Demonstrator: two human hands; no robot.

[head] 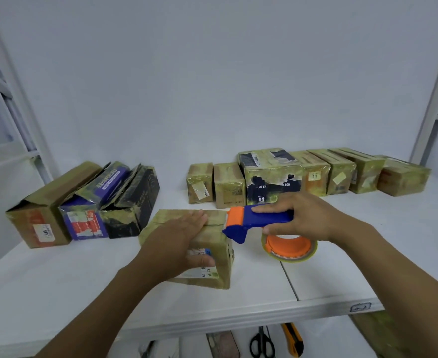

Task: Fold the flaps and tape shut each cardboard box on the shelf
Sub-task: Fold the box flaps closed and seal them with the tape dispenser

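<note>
**Mia:** Where is the box we are shutting?

**Ben:** The small box (165, 220) sits on the white shelf (83, 280), in the middle, a bit toward 6 o'clock. The open boxes (83, 202) are at 10 o'clock. The taped boxes (272, 174) stand in a row at 1 o'clock.

**Mia:** What are the hands doing?

**Ben:** The left hand (179, 236) grips the box. Its fingers lie across the top and its thumb hooks down the near side. The right hand (300, 215) is wrapped round the blue handle of the tape gun (254, 219). The gun's nose seems to touch the box's top edge at 3 o'clock. The tape roll (289, 248) hangs under it.

**Mia:** Is the box heavy?

**Ben:** I think it is light. The corners look stiff, but the flaps may sag in the middle. The old tape may make it slippery. I would press down on top, beside the seam, so it does not slide when the tape pulls.

**Mia:** Which way does it point?

**Ben:** Its top faces up and its label side faces 5 o'clock. The long side seems to run from 9 to 3, the same line as the gun. I cannot be sure, as the hand hides a lot.
</note>
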